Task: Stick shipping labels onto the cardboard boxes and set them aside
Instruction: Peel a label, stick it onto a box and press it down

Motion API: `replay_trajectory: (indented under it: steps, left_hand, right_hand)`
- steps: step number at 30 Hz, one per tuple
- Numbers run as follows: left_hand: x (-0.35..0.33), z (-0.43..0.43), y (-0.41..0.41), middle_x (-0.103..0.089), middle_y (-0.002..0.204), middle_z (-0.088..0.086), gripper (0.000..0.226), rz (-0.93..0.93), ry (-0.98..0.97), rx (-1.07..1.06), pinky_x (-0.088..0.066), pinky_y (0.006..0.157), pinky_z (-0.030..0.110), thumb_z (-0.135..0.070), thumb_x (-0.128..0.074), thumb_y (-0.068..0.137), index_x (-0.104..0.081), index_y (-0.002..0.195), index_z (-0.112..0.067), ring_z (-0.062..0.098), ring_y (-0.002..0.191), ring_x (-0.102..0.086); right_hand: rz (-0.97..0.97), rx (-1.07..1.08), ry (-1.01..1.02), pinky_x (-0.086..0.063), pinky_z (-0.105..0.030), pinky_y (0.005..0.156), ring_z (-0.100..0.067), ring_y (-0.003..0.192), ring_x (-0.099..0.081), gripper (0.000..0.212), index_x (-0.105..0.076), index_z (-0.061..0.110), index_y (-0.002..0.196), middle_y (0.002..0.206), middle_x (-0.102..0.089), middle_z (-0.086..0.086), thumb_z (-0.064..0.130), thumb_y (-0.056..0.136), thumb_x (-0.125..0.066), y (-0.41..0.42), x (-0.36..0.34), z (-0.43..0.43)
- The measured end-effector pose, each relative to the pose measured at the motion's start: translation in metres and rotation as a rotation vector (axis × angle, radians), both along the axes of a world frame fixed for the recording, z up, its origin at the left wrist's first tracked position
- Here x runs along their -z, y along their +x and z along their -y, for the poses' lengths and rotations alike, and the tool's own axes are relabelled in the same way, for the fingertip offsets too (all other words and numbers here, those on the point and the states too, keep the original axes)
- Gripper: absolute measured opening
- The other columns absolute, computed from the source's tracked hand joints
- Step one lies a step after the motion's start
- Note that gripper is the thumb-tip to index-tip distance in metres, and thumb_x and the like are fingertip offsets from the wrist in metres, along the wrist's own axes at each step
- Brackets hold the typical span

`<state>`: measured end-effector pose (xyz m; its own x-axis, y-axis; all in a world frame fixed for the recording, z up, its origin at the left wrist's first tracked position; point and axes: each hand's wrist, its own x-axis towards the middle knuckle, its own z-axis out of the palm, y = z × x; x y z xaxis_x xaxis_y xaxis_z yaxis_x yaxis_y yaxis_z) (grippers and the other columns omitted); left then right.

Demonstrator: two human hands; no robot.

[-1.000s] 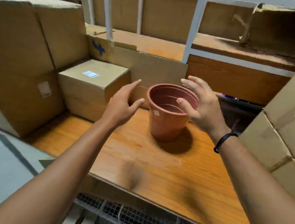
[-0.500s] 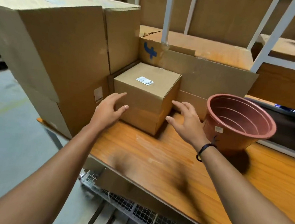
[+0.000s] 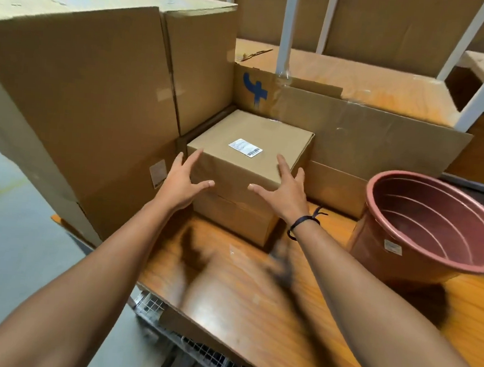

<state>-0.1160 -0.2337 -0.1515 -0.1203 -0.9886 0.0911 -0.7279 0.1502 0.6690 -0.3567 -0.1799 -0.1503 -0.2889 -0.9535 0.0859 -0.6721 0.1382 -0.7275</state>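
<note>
A small cardboard box [image 3: 236, 171] stands on the wooden table [image 3: 243, 293], with a white shipping label [image 3: 245, 147] stuck on its top. My left hand [image 3: 181, 183] is at the box's front left corner, fingers spread and straight. My right hand [image 3: 285, 188] is at the front right corner, fingers spread too, with a dark band on its wrist. Both hands frame the box; whether they touch it I cannot tell. Neither hand holds anything.
Large stacked cardboard boxes [image 3: 97, 91] stand to the left, tight against the small box. A flat cardboard sheet [image 3: 354, 134] with a blue mark leans behind it. A terracotta plastic pot [image 3: 428, 227] sits at the right. White shelf posts [image 3: 287, 27] rise behind.
Both hands left the pot and moved left to the small labelled box; they now sit higher, at its front top corners. The view has swung left and closer.
</note>
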Motion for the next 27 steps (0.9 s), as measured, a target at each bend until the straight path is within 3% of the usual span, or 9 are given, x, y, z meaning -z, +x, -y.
replay_trajectory:
  steps: [3,7,9,15,18,20,24,27]
  left_hand:
    - [-0.001,0.025,-0.001,-0.007,0.164,0.013,0.088,-0.025,0.003,-0.022,-0.024,0.117,0.042,-0.036,-0.076,0.083,-0.023,0.153,-0.042,0.031,0.149,-0.02]
    - [0.001,0.048,0.001,-0.025,0.16,0.012,0.083,-0.092,0.007,0.002,-0.026,0.116,0.037,-0.031,-0.08,0.08,-0.036,0.15,-0.035,0.028,0.145,-0.03]
    - [0.004,0.051,0.003,-0.029,0.158,0.011,0.075,-0.111,0.007,-0.001,-0.026,0.116,0.035,-0.027,-0.08,0.081,-0.043,0.146,-0.032,0.027,0.143,-0.032]
    - [0.002,0.029,0.009,-0.037,0.146,0.01,0.055,-0.154,-0.043,0.012,-0.031,0.111,0.035,-0.038,-0.078,0.081,-0.059,0.132,-0.03,0.026,0.135,-0.039]
    - [0.003,0.001,0.016,-0.042,0.132,0.004,0.048,-0.189,-0.119,0.055,-0.035,0.107,0.029,-0.039,-0.079,0.079,-0.064,0.125,-0.033,0.021,0.126,-0.045]
    - [0.006,-0.017,0.022,-0.043,0.123,0.0,0.041,-0.224,-0.183,0.057,-0.043,0.104,0.035,-0.042,-0.079,0.078,-0.066,0.117,-0.037,0.019,0.118,-0.049]
    - [0.011,-0.056,0.036,-0.046,0.12,-0.001,0.036,-0.218,-0.338,0.081,-0.052,0.09,0.039,-0.05,-0.076,0.078,-0.068,0.112,-0.039,0.02,0.112,-0.052]
    - [0.017,-0.073,0.043,-0.048,0.121,0.002,0.037,-0.229,-0.352,0.128,-0.054,0.087,0.038,-0.049,-0.076,0.078,-0.069,0.111,-0.036,0.019,0.109,-0.053]
  right_hand:
    - [0.022,0.015,-0.015,-0.034,-0.036,0.111,-0.031,0.146,-0.027,0.094,-0.028,0.047,0.148,0.161,-0.008,-0.016,0.059,0.07,-0.078,0.002,0.006,0.013]
    - [0.062,0.028,-0.053,-0.026,-0.027,0.112,-0.025,0.147,-0.023,0.081,-0.042,0.036,0.144,0.158,-0.024,-0.016,0.047,0.074,-0.081,0.002,0.014,0.02]
    - [0.054,0.041,-0.066,-0.027,-0.025,0.112,-0.023,0.145,-0.027,0.08,-0.043,0.034,0.144,0.156,-0.03,-0.016,0.048,0.074,-0.081,0.001,0.017,0.021]
    - [-0.008,0.057,-0.071,-0.021,-0.027,0.115,-0.022,0.15,-0.014,0.078,-0.042,0.027,0.146,0.156,-0.036,-0.009,0.049,0.079,-0.076,0.001,0.016,-0.015]
    - [-0.042,0.089,-0.094,-0.024,-0.03,0.115,-0.021,0.15,-0.016,0.078,-0.043,0.025,0.145,0.154,-0.04,-0.007,0.051,0.079,-0.075,0.007,0.011,-0.054]
    - [-0.063,0.109,-0.102,-0.026,-0.032,0.115,-0.02,0.15,-0.018,0.078,-0.043,0.025,0.145,0.154,-0.041,-0.005,0.052,0.079,-0.074,0.015,0.007,-0.08]
    - [-0.075,0.15,-0.13,-0.021,-0.024,0.113,-0.019,0.149,-0.02,0.078,-0.044,0.022,0.145,0.152,-0.043,-0.003,0.05,0.079,-0.075,0.035,0.006,-0.135]
    - [-0.08,0.193,-0.141,-0.02,-0.022,0.112,-0.017,0.149,-0.021,0.079,-0.044,0.024,0.146,0.153,-0.042,-0.005,0.052,0.078,-0.074,0.047,0.012,-0.164]
